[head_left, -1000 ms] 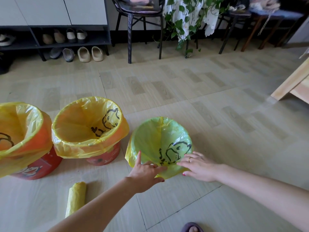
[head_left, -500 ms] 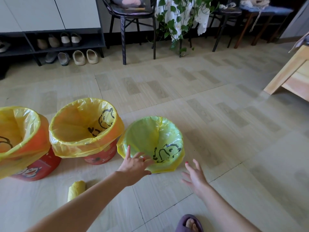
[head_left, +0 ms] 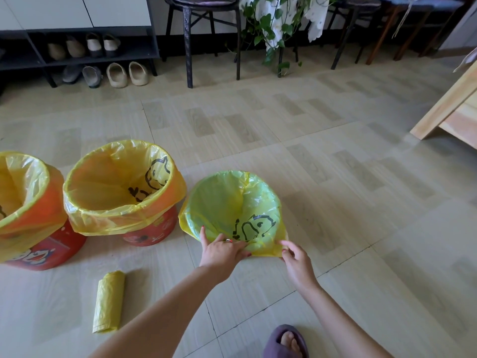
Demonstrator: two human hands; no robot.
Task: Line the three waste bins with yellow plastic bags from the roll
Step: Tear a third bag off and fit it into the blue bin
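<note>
Three bins stand in a row on the floor. The left red bin (head_left: 38,254) and the middle red bin (head_left: 152,231) each carry a yellow bag folded over the rim. The right bin is hidden under its yellow bag (head_left: 232,200), which looks green inside and has a black cartoon print. My left hand (head_left: 222,250) lies on the near rim of that bag, fingers stretched along it and thumb raised. My right hand (head_left: 296,257) pinches the bag's loose edge at the near right. The yellow roll of bags (head_left: 109,301) lies on the floor, left of my left arm.
A shoe rack (head_left: 77,50) with several shoes lines the back wall. Dark chairs (head_left: 204,19) and a trailing plant (head_left: 273,29) stand behind. A wooden furniture leg (head_left: 446,104) slants in at right. My slippered foot (head_left: 286,342) is at the bottom edge.
My right hand, drawn back from the bin half a second ago, has come forward again and taken the bag's near-right edge. My left hand has stayed at the near rim.
</note>
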